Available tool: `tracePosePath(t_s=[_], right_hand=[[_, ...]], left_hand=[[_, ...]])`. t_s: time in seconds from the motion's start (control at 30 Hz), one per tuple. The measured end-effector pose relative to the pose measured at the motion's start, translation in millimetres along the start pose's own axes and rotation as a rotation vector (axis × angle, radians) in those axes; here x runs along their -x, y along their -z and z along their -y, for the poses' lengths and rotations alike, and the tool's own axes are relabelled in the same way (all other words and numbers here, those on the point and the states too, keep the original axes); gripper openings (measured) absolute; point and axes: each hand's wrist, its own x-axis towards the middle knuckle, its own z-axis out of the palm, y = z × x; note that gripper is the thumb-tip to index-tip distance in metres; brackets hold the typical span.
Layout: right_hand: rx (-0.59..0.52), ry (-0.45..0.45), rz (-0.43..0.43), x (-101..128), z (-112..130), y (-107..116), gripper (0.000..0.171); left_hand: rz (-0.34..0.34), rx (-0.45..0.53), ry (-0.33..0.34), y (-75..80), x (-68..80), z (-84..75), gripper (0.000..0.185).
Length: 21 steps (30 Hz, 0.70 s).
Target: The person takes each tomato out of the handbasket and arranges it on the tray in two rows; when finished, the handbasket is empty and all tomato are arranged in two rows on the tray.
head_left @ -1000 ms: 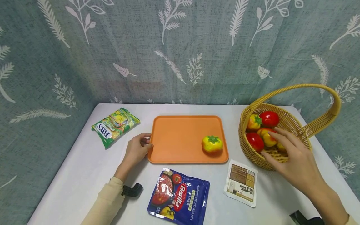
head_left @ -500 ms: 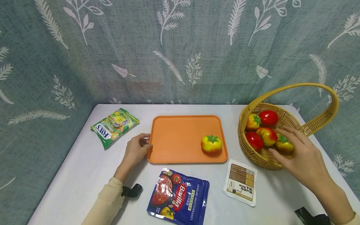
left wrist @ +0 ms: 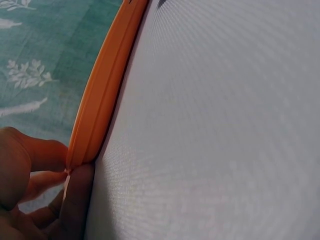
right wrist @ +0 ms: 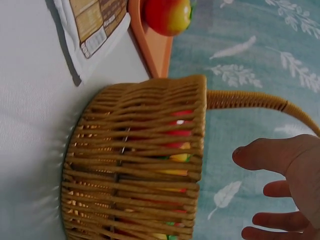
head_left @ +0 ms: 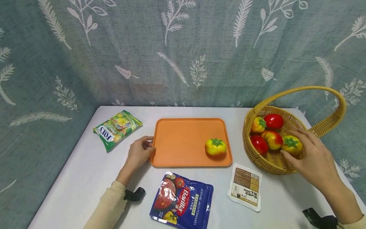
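— Looking across the scene, we see a leaf-printed green curtain (head_left: 183,51) closing off the back and sides, and a white worktop (head_left: 85,178) carrying everything. What are we in the middle of?

— We judge we're moving tomatoes from the wicker basket (head_left: 274,162) to the orange tray (head_left: 183,136). One yellow tomato (head_left: 215,147) already sits near the tray's right edge. Our right hand (head_left: 314,159) hovers over the basket's near side, fingers spread and loosely bent, holding nothing, its fingertips about the yellow-green tomato (head_left: 291,144).

— And the left?

— Our left hand (head_left: 139,152) pinches the tray's left rim, thumb above and fingers beneath, steadying it.

— What does the next move call for?

— Closing the fingers round that tomato and lifting it clear of the rim and the arched handle (head_left: 314,92), we think, without nudging the red ones beside it.

— Anything else lying about?

— A blue sauce pouch (head_left: 183,198), a green sweets bag (head_left: 117,128) and a small white packet (head_left: 246,186).
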Motion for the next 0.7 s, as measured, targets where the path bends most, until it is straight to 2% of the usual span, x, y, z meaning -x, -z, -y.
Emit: tracePosePath(t_s=[0.27, 0.5, 0.7], right_hand=[[0.007, -0.042, 0.023, -1.9, -9.6, -1.9, 0.070], [0.018, -0.086, 0.052, -2.2, -18.4, -6.7, 0.072], [0.020, -0.087, 0.061, -3.5, -24.3, -9.6, 0.072]], left_hand=[[0.009, 0.015, 0.019, -0.1, 0.5, -2.9, 0.043], [0.001, 0.009, 0.008, 0.4, 1.3, -4.9, 0.043], [-0.004, 0.000, 0.003, 0.7, 2.1, -4.4, 0.043]])
